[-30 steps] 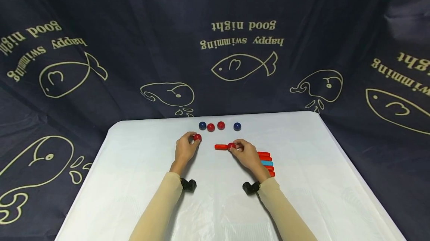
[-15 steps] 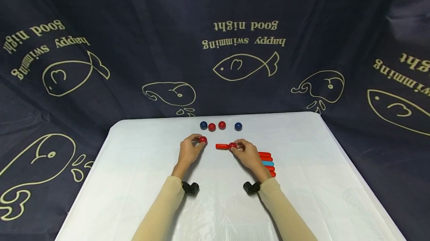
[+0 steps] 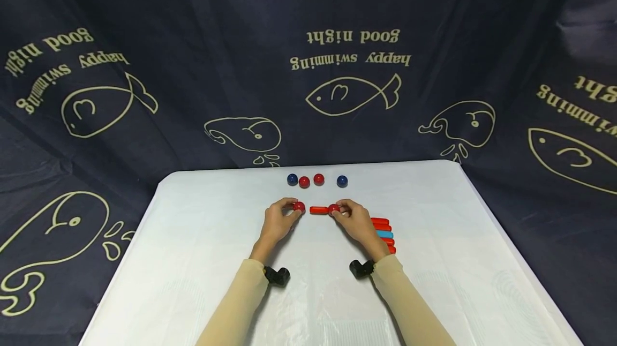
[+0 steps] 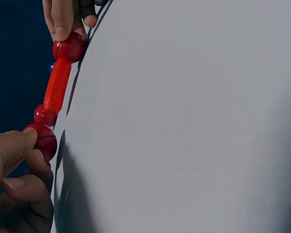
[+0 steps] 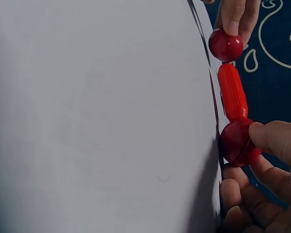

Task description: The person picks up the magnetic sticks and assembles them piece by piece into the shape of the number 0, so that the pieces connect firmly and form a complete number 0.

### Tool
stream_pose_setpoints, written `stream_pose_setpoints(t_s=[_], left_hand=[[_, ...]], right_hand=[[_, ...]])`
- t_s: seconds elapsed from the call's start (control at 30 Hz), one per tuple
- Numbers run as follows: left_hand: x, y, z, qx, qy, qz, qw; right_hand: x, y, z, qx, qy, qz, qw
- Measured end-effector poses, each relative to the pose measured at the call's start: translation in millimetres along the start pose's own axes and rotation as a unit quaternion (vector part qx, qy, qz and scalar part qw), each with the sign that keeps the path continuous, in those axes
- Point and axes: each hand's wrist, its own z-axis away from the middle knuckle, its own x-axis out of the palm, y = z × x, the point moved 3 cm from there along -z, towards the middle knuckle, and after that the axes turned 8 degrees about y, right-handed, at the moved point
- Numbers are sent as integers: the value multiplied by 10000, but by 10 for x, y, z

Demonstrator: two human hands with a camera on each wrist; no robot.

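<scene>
My left hand (image 3: 278, 222) pinches a red ball (image 3: 299, 207) between thumb and fingers, close to the free end of a red rod (image 3: 318, 210). At the rod's other end sits a second red ball (image 3: 334, 209), which my right hand (image 3: 355, 222) pinches. The rod points left from that ball toward the left hand's ball. In the right wrist view a small gap shows between the rod (image 5: 232, 91) and the left hand's ball (image 5: 226, 45). The left wrist view has the rod (image 4: 57, 86) joined to the right hand's ball (image 4: 69, 47).
Behind the hands lie two blue balls, one on the left (image 3: 292, 179) and one on the right (image 3: 342, 181), with two red balls (image 3: 304, 181) between them. Several red rods (image 3: 382, 222) and a light blue rod (image 3: 385, 234) lie beside the right wrist on the white table (image 3: 193, 217).
The left hand has carried its red ball right and slightly nearer, up to the rod's free end. The right hand has stayed nearly still, holding its ball with the rod.
</scene>
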Motion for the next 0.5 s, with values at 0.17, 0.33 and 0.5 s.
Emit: stream_pose_setpoints(t_s=[0.17, 0.33, 0.5], left_hand=[[17, 5, 14, -36, -179, 144, 9997], [46, -5, 19, -35, -312, 165, 9994], [75, -19, 23, 43, -402, 117, 9991]], right_hand=[[6, 20, -11, -114, 27, 27, 9999], [5, 25, -11, -149, 52, -2, 9999], [6, 13, -8, -132, 5, 3, 9999]])
